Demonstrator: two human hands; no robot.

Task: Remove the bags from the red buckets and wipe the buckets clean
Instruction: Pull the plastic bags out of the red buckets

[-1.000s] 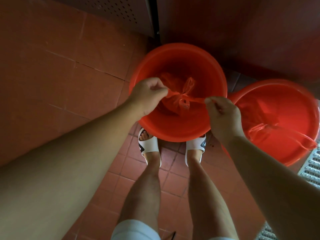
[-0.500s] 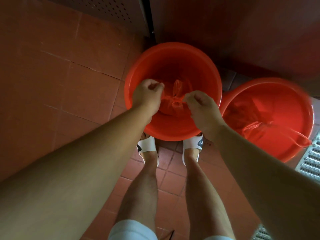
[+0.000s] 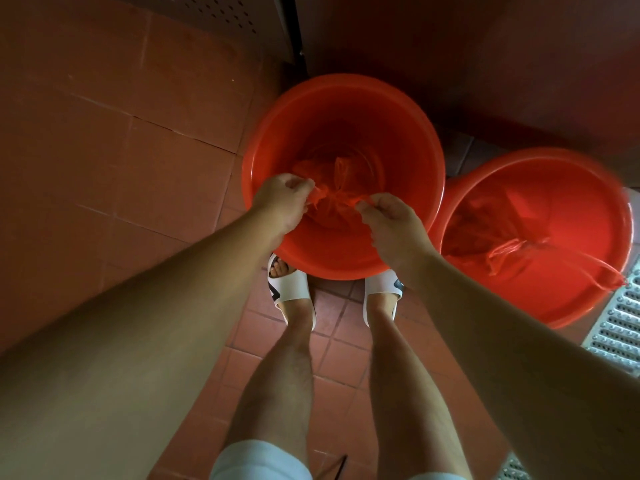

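Two red buckets stand on the tiled floor. The nearer bucket (image 3: 343, 109) is right in front of my feet and holds a red plastic bag (image 3: 332, 202) bunched at its top. My left hand (image 3: 280, 202) pinches the bag's left handle over the bucket's near-left side. My right hand (image 3: 391, 223) pinches the right handle, and the plastic is stretched between the two hands. The second bucket (image 3: 571, 188) stands to the right with another red bag (image 3: 509, 251) lying inside it, its handles trailing over the right rim.
Red-brown floor tiles (image 3: 121, 161) spread to the left. A dark wall and a perforated metal panel (image 3: 214, 12) rise behind the buckets. A metal drain grate (image 3: 620, 323) lies at the right edge. My feet in white slippers (image 3: 291, 292) stand just under the near bucket.
My hands came together over the near bucket, then drew slightly apart again, still pulling the bag's handles. The view shifted a little to the right.
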